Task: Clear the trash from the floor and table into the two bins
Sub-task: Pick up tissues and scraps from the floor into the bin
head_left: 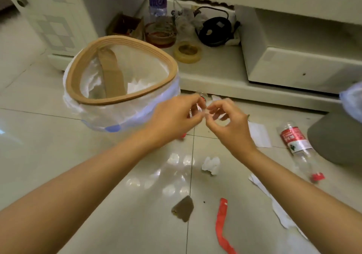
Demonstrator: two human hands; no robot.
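Tiled floor (58, 155), crushed clear bottle (297, 144) with red label, lined bin (121, 99)

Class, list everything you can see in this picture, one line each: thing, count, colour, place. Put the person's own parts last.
Bin: one, tan rim, white liner, floor left.
Second bin: one, grey, right edge, partly seen.
Plastic bottle: one, clear, red label, lying on the floor right.
Crumpled tissue: one, white, floor centre.
Red strip: one, floor bottom centre.
Brown scrap: one, floor bottom centre.
White paper: one sheet, floor beside the bottle.
Tape roll: one, yellowish, low shelf.
Black cable device: one, shelf.
Left hand: pinching something small and clear, hard to identify.
Right hand: meeting it, fingers curled.
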